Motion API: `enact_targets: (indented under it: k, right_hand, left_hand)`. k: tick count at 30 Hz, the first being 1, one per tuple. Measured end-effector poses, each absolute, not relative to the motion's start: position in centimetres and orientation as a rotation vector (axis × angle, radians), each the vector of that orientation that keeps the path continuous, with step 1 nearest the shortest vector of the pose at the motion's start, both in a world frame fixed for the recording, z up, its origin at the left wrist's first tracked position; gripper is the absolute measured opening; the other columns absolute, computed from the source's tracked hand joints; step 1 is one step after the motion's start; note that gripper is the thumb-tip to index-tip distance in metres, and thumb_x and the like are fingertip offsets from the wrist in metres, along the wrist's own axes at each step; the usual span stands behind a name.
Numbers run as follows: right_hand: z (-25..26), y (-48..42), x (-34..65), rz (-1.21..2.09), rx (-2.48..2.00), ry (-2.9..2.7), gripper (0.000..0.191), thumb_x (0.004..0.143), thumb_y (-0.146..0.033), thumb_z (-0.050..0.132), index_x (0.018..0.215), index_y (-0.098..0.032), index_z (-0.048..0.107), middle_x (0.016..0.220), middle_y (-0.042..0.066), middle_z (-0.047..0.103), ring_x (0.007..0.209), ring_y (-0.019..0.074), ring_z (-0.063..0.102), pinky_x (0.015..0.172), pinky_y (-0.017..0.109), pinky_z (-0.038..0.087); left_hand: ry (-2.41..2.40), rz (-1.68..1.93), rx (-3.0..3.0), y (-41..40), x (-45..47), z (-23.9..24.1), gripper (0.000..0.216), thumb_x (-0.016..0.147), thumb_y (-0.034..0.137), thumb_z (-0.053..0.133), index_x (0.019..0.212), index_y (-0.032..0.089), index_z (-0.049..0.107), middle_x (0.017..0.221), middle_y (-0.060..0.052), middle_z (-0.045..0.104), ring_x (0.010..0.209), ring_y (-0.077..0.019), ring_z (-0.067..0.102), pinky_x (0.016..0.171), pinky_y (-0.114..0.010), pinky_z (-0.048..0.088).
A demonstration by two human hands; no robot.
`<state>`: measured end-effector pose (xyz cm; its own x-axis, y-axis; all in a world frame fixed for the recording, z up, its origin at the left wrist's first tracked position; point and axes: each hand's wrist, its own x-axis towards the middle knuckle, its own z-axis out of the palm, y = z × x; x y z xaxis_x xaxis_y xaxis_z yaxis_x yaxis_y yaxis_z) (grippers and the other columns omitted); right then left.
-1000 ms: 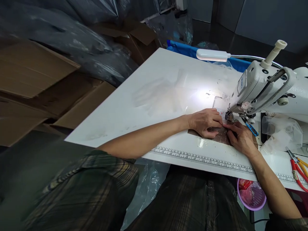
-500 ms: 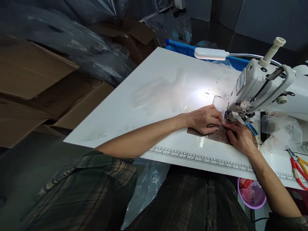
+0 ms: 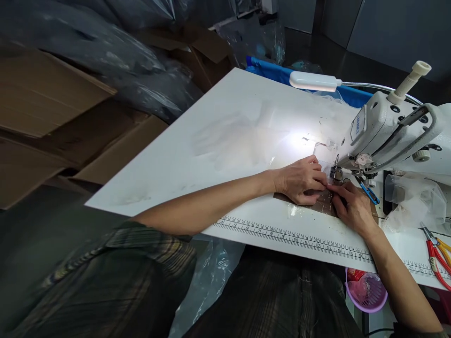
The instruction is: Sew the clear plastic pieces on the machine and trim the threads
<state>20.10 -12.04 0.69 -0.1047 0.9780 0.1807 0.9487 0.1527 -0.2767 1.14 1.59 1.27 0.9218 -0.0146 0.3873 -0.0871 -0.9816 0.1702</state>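
Lying flat right of centre in the frame, just in front of the needle of the white industrial sewing machine (image 3: 387, 136): a thin brown sheet with a glossy clear plastic layer (image 3: 310, 203). Looking light, limp and slippery (prone to sliding on the smooth white tabletop (image 3: 225, 136)), so best pinned flat near the seam edge. Pressing down on it with the left hand (image 3: 299, 180), fingers together and bent; resting beside it with the right hand (image 3: 350, 209), fingertips pinching the edge by the presser foot. Hiding under both hands: most of the sheet. Glaring out the needle area: lamp light. Cutting off at the lower right edge: red-handled pliers (image 3: 437, 256).
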Motion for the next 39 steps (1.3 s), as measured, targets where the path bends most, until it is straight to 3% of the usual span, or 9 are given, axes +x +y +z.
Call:
enact_targets:
  k: [9,16,22,32,36,39]
  right_hand:
    - [1.0,-11.7,19.5,-0.006,-1.933,-2.181,0.037,0.096,-0.026,0.044,0.121,-0.025,0.071,0.095,0.007,0.070,0.068,0.0170,0.061,0.054,0.026,0.043]
    - [1.1,-11.5,19.3,-0.026,-2.023,-2.193,0.038,0.097,-0.028,0.041,0.125,-0.023,0.066,0.096,0.009,0.069,0.062,0.0162,0.058,0.048,0.027,0.032]
    - [1.6,-11.9,19.2,-0.037,-1.986,-2.212,0.039,0.097,-0.027,0.041,0.127,-0.023,0.066,0.095,0.009,0.068,0.064,0.0162,0.058,0.051,0.026,0.037]
    - [1.8,-11.6,18.7,-0.051,-2.064,-2.216,0.038,0.097,-0.027,0.044,0.128,-0.021,0.065,0.097,0.011,0.069,0.062,0.0161,0.058,0.049,0.026,0.034]
    - [1.6,-11.7,19.3,0.081,-2.015,-2.119,0.040,0.096,-0.029,0.044,0.127,-0.021,0.067,0.100,0.012,0.070,0.066,0.0198,0.063,0.053,0.029,0.044]
    - [2.0,-12.0,20.6,0.253,-1.903,-1.946,0.038,0.095,-0.035,0.046,0.122,-0.020,0.069,0.103,0.013,0.071,0.079,0.0239,0.069,0.068,0.037,0.055]
  left_hand:
    - [-0.167,0.651,2.876,2.2,1.0,0.9,0.023,0.083,0.026,0.054,0.094,0.020,0.073,0.102,-0.008,0.074,0.091,-0.0233,0.064,0.098,-0.045,0.038]
    - [-0.044,0.474,2.915,2.5,0.9,0.9,0.028,0.085,0.033,0.053,0.102,0.022,0.071,0.113,-0.009,0.073,0.089,-0.0240,0.062,0.087,-0.043,0.038]
    - [-0.002,0.471,2.942,2.5,0.9,1.0,0.028,0.087,0.036,0.053,0.103,0.020,0.071,0.115,-0.009,0.072,0.088,-0.0241,0.061,0.083,-0.042,0.036]
    - [0.079,0.487,3.025,2.3,1.1,0.6,0.037,0.089,0.041,0.050,0.107,0.016,0.069,0.121,-0.012,0.069,0.091,-0.0258,0.059,0.084,-0.043,0.035]
    - [0.142,0.456,3.042,2.1,1.2,0.7,0.040,0.090,0.042,0.049,0.113,0.015,0.067,0.123,-0.013,0.067,0.092,-0.0263,0.059,0.085,-0.044,0.035]
    - [0.181,0.410,3.065,2.1,1.2,1.0,0.045,0.092,0.044,0.047,0.119,0.014,0.065,0.124,-0.013,0.066,0.093,-0.0264,0.059,0.087,-0.044,0.034]
